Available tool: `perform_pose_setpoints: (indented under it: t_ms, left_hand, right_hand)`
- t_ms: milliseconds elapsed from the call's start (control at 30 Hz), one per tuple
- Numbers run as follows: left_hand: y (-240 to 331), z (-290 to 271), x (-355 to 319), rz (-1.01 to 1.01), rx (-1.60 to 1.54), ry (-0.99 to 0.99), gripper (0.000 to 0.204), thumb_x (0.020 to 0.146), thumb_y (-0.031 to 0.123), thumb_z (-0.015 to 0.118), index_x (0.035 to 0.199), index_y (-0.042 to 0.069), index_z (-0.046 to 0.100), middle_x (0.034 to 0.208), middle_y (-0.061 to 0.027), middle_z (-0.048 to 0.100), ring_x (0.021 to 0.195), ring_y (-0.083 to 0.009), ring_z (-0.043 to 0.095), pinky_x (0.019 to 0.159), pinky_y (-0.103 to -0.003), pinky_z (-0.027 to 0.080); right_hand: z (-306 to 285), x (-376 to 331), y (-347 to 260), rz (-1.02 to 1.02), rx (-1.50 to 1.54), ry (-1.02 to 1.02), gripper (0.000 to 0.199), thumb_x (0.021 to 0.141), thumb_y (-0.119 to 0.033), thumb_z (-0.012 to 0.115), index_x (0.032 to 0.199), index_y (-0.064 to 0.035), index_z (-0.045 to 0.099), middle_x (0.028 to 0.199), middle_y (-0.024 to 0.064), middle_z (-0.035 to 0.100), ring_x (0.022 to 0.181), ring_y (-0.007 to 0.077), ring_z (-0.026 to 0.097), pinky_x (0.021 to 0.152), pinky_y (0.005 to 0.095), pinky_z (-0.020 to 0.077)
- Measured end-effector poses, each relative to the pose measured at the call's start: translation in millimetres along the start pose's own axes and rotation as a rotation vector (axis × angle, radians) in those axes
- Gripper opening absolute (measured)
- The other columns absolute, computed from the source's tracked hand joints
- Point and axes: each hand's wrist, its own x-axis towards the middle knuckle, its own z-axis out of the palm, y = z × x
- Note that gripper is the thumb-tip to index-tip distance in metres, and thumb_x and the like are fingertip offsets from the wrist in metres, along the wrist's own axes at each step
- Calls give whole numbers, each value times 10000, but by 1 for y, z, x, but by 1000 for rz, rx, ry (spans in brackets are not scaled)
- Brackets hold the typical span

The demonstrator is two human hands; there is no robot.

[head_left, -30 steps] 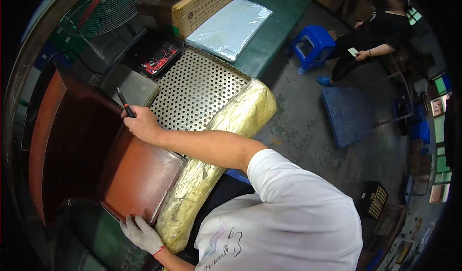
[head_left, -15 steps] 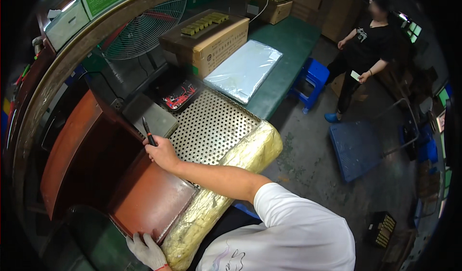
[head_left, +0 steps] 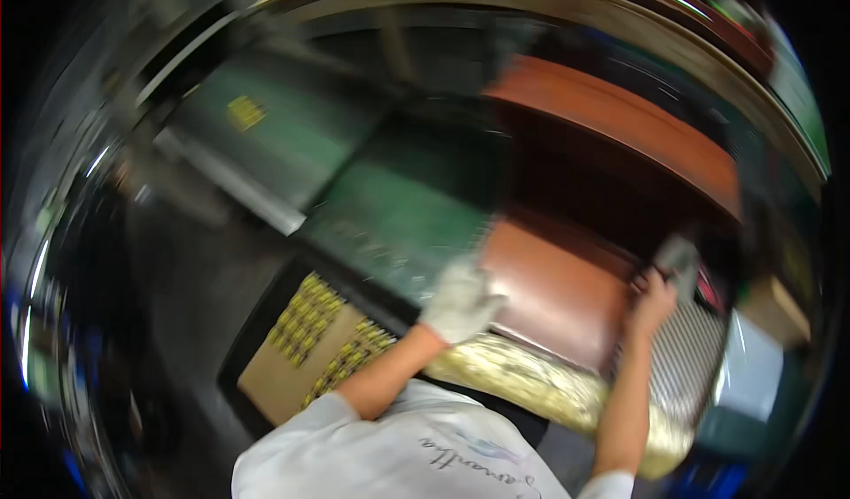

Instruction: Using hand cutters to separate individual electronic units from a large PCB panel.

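My left hand (head_left: 460,306), in a white glove, is over the left edge of a red-brown metal sheet (head_left: 553,291), beside the green tabletop. Its fingers look apart with nothing in them, though motion smears them. My bare right hand (head_left: 653,300) is near the sheet's right end, by the grey block (head_left: 677,260). Its fingers are closed around a dark pen-like tool (head_left: 638,279), which is badly blurred. Behind the sheet rises a red-brown curved hood (head_left: 620,131) with a dark hollow beneath it.
Yellow wrapped padding (head_left: 531,371) lines the front edge. A perforated metal plate (head_left: 686,357) lies right, near a plastic-wrapped white stack (head_left: 748,366) and a cardboard box (head_left: 775,309). At left, a cardboard sheet (head_left: 279,384) carries several yellow-black parts beside the green tabletop (head_left: 398,216).
The view has swung left, bringing the green tabletop and yellow-black parts into sight. My left hand has come up from the sheet's near corner. My right hand stays near the grey block.
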Motion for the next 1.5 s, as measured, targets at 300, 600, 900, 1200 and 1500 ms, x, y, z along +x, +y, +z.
perform_pose_setpoints:
  t_ms: [300,600,900,1200,1500]
  left_hand:
    - [-10,2,-10,-182,-216,126,391,953,310,705,1139,-33,744,1322,-232,702,1274,-390,646,1154,-455,496]
    - [-216,-169,5,-613,-130,529,472,941,339,762,1268,-2,767,1256,-172,790,1180,-272,742,1072,-376,557]
    - [-425,-303,36,-838,315,673,565,900,413,690,1286,5,754,1309,-242,747,1275,-376,694,1129,-423,516]
    - [-464,-316,130,-1148,411,405,962,803,635,727,1546,46,566,1542,-242,602,1452,-408,548,1218,-562,392]
    - [-465,-277,239,-1445,554,367,1249,789,818,701,1740,140,260,1741,-236,353,1618,-479,287,1296,-708,175]
  right_hand:
    - [-5,3,10,-196,-156,-196,208,1041,-92,636,1210,21,680,827,-7,606,708,87,547,645,252,460]
    - [-5,2,5,-251,-292,-203,199,1069,-141,635,1207,-11,695,816,-16,598,714,81,539,639,246,441]
    - [-16,0,3,-165,-229,-146,234,1079,-128,627,1270,3,662,855,-2,603,730,87,544,659,256,464]
    - [-11,1,8,-107,-177,-112,275,1086,-103,605,1317,45,631,864,17,602,752,90,558,678,273,492]
    - [-28,-25,-3,-101,-122,68,216,1048,-99,656,1245,-14,623,848,4,581,723,110,533,658,265,452]
